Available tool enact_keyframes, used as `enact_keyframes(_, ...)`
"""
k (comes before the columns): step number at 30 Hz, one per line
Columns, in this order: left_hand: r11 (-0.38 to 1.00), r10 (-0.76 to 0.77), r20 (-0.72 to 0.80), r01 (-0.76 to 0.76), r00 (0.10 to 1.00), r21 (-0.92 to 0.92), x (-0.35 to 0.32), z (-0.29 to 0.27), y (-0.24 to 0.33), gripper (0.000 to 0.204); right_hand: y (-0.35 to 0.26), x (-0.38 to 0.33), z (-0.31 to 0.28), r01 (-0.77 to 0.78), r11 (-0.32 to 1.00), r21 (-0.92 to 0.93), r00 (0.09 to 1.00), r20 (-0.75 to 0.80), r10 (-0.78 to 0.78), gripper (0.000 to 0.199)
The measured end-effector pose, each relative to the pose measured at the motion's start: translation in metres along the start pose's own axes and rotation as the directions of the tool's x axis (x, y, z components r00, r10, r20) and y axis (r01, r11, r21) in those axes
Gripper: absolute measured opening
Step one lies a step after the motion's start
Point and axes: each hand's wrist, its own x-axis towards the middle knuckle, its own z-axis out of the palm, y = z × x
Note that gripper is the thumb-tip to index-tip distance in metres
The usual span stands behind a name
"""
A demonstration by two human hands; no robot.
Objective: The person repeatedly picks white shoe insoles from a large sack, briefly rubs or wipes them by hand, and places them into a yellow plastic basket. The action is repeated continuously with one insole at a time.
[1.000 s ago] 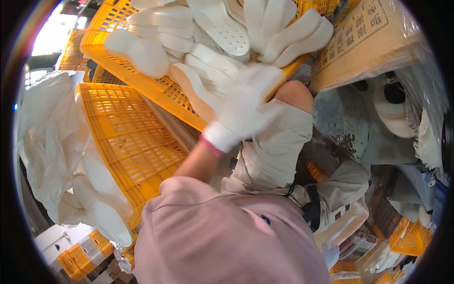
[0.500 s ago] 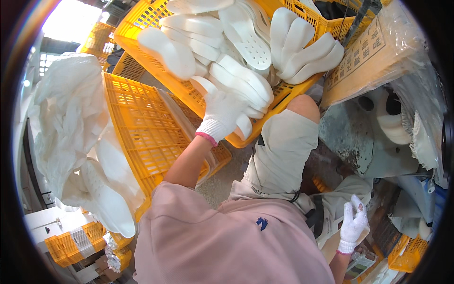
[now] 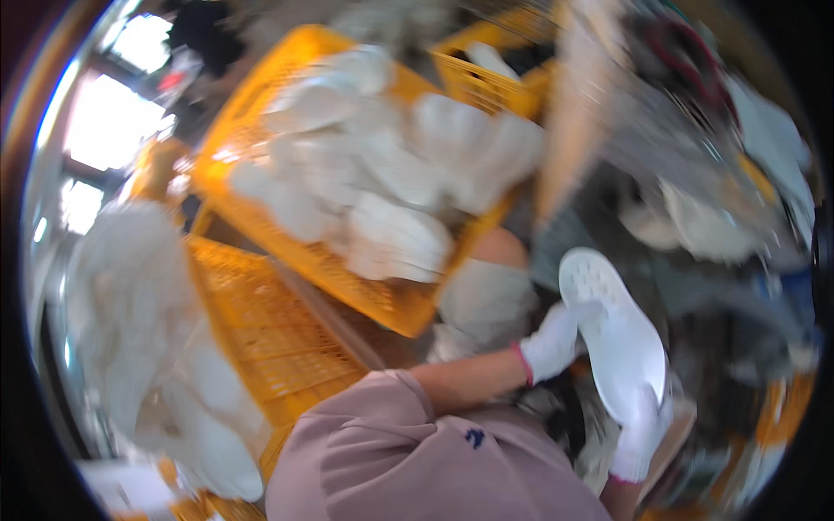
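Observation:
A white foam shoe sole (image 3: 624, 347), with small holes near its far end, is between my two gloved hands at the right of the head view. My left hand (image 3: 552, 342) grips its left edge near the holes, thumb lying over the top face. My right hand (image 3: 641, 438) holds the near, rounded end, with the thumb on top; its other fingers are hidden beneath. Many similar white soles (image 3: 395, 234) lie heaped in a yellow plastic crate (image 3: 252, 224) ahead of me. Much of the picture is blurred by motion.
Left of me stands a second yellow crate (image 3: 287, 343), beside a big pale plastic bag (image 3: 122, 321) with white pieces in it. A smaller yellow crate (image 3: 478, 82) holds dark things at the back. Plastic-wrapped material (image 3: 686, 130) stands at the right.
My left hand has left the crate and come right, onto the sole. My right hand, formerly low at the right with fingers raised, now grips the sole's near end. The view has shifted.

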Motion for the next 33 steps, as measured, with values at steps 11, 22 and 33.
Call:
enact_keyframes(11, 0.969, -0.239, 0.330, 0.204, 0.913, 0.137, 0.203, 0.081, -0.036, 0.044, -0.032, 0.133, -0.020, 0.668, 0.680, -0.302, 0.726, 0.062, -0.685, 0.034)
enact_keyframes(22, 0.621, -0.033, 0.365, -0.267, 0.930, 0.737, 0.091, 0.064, 0.019, 0.052, -0.075, 0.193, 0.013, 0.381, 0.708, -0.594, 0.876, -0.012, -0.482, 0.041)
enact_keyframes(33, 0.932, 0.086, -0.009, -0.077, 0.996, 0.355, 0.157, 0.140, -0.063, 0.052, -0.057, 0.164, -0.015, 0.435, 0.579, -0.689, 0.699, -0.147, -0.700, 0.065)
